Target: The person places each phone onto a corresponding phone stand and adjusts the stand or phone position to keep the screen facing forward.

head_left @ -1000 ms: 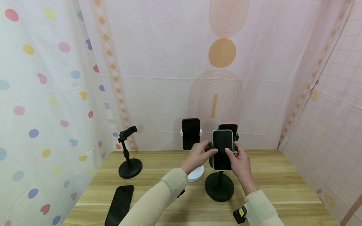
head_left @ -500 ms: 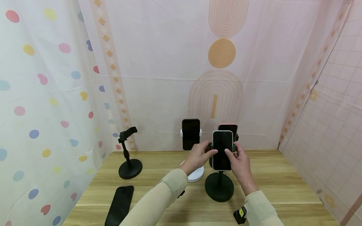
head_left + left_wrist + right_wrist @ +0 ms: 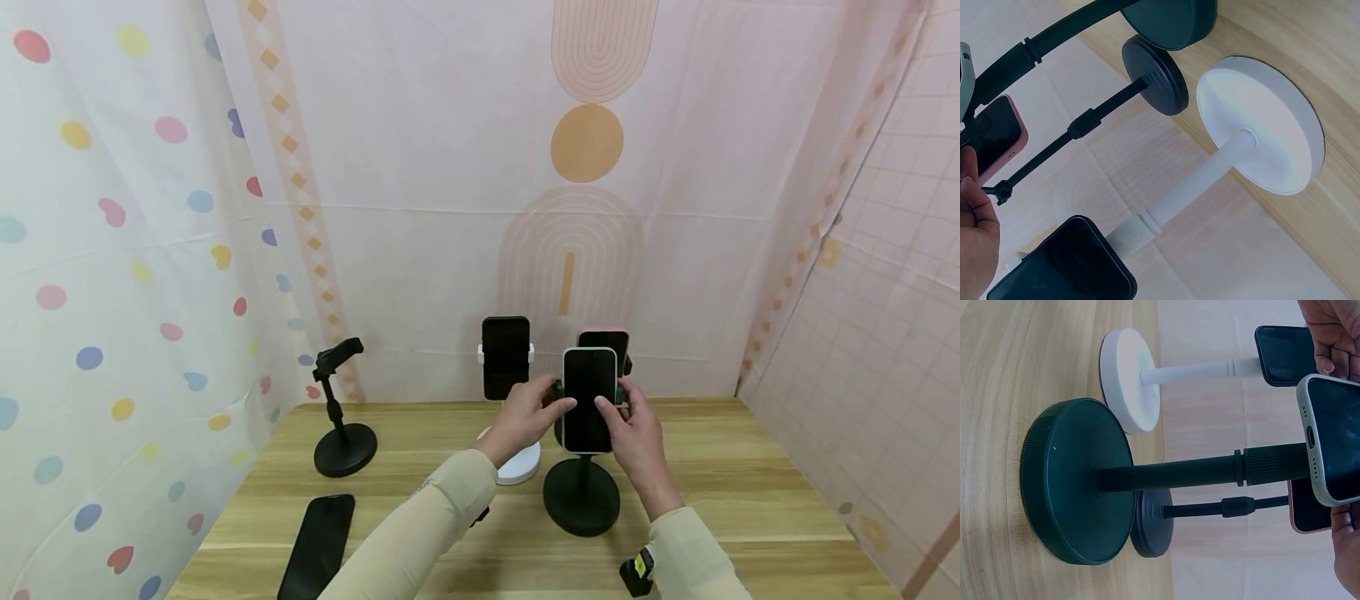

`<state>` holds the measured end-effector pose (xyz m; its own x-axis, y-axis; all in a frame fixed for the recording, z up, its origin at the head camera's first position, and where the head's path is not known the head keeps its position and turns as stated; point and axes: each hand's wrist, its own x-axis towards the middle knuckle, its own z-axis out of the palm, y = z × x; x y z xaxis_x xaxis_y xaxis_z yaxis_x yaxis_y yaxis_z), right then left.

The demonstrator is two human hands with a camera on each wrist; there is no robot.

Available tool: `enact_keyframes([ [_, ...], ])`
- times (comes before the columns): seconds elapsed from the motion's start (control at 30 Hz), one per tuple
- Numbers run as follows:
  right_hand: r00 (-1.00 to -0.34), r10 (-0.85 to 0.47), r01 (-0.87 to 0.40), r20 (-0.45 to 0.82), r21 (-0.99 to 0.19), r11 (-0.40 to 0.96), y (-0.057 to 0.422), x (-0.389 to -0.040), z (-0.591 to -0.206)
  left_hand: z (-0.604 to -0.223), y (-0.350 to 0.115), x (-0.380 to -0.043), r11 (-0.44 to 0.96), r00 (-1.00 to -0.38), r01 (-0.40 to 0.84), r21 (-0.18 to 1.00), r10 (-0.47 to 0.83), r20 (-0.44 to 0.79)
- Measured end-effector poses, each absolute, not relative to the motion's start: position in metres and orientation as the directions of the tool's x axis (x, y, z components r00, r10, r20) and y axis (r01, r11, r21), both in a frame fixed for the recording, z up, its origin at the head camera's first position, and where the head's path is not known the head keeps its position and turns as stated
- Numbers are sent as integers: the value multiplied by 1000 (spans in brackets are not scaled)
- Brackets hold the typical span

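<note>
A smartphone (image 3: 589,375) in a pale case stands upright in the clamp of a dark green phone stand (image 3: 582,500). From its left side my left hand (image 3: 523,417) holds it, thumb on the screen's edge and fingers at the clamp behind. My right hand (image 3: 637,433) grips the opposite side, its thumb also on the screen. In the right wrist view the phone's lower end (image 3: 1312,437) faces the camera, the green post (image 3: 1179,473) running from it to the round base. The hands hide most of the clamp.
Close behind, a black stand (image 3: 1157,75) carries a pink-edged phone (image 3: 605,342). A white stand (image 3: 519,465) with a black phone (image 3: 506,358) is left of it. Farther left are a phoneless black stand (image 3: 345,450) and a phone (image 3: 318,542) lying on the wooden table (image 3: 750,500).
</note>
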<state>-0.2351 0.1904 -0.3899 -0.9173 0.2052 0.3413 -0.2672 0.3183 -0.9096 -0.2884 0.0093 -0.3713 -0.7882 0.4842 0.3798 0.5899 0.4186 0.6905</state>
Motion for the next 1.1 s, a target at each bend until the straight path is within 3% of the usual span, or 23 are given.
enact_keyframes([
  [0.53,-919,232,-252,319,-927,277,187,-236,-391,-373,13,-288,402,-804,551,731,490,337],
  [1.1,-895,316,-210,314,-923,322,177,-230,-398,-378,14,-279,460,-798,576,676,496,343],
])
